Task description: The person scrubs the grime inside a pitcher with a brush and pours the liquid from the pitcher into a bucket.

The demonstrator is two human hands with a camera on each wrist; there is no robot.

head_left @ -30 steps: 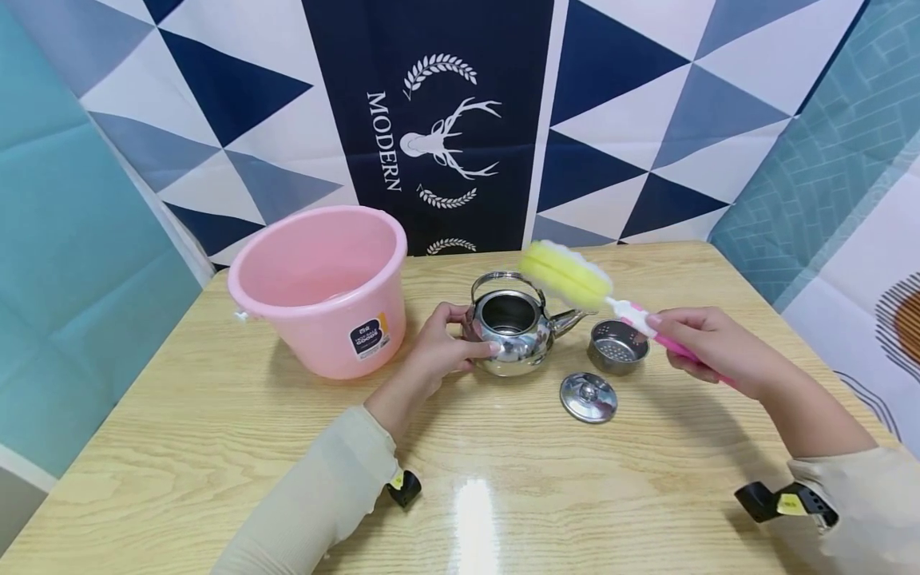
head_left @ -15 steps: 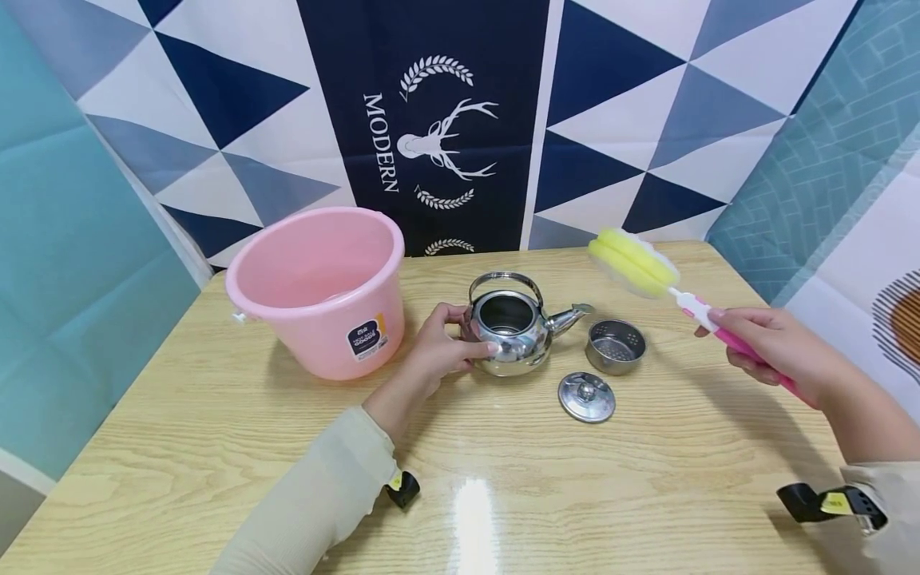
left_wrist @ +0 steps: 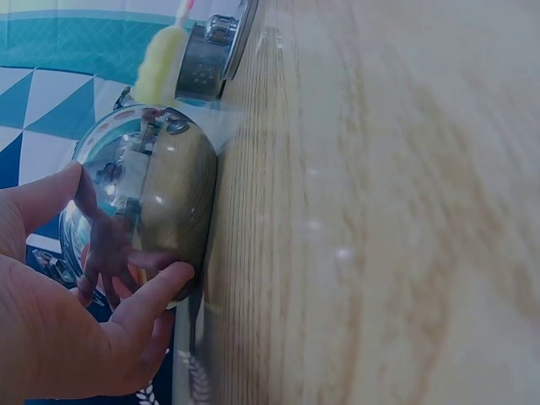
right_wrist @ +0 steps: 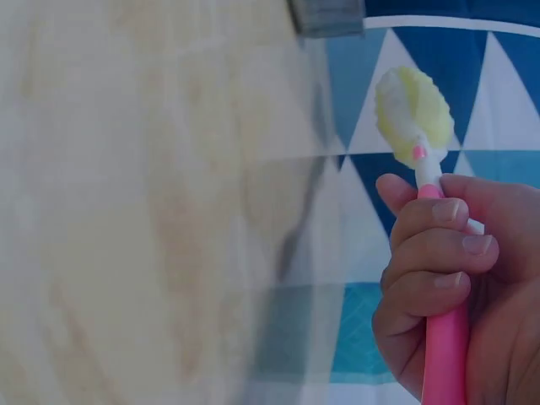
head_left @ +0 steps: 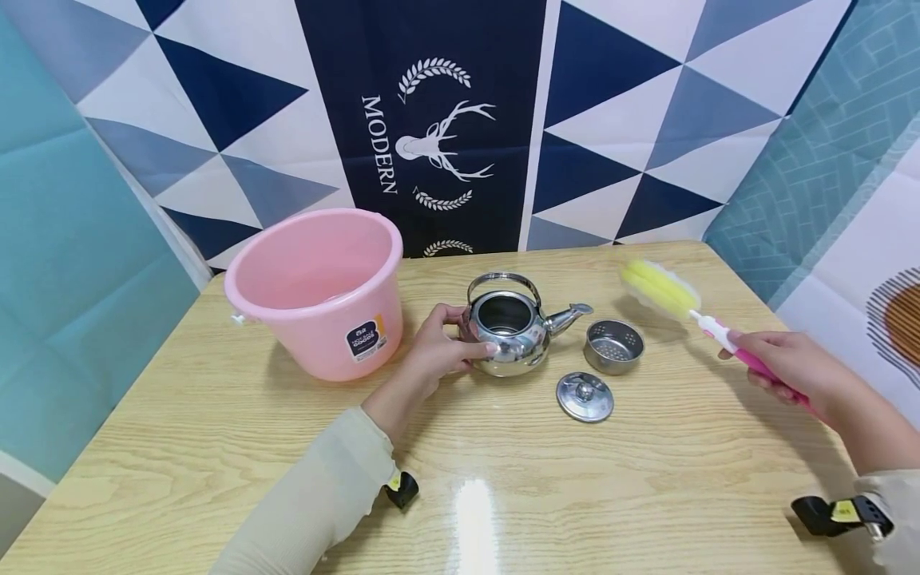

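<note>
My left hand (head_left: 440, 345) holds the round side of a shiny steel teapot (head_left: 519, 348), thumb and fingers spread around its body. The teapot stands upright and uncovered on the table, handle raised, spout pointing right. In the left wrist view its belly (left_wrist: 173, 202) mirrors the hand. My right hand (head_left: 798, 369) grips the pink handle of a sponge bottle brush (head_left: 660, 287), whose yellow-and-white head points up and left, clear of the teapot. The right wrist view shows fingers (right_wrist: 430, 249) wrapped round that handle. Right of the teapot sit a perforated steel strainer (head_left: 602, 360) and a knobbed lid (head_left: 584, 398).
A pink bucket (head_left: 302, 335) stands on the left of the wooden table (head_left: 539, 495), its inside partly visible. Patterned cloth (head_left: 431, 144) hangs along the table's back edge, with teal sheets at both sides.
My right hand has carried the brush to the right, away from above the teapot's spout, and lately a little lower. The left hand and teapot have stayed put.
</note>
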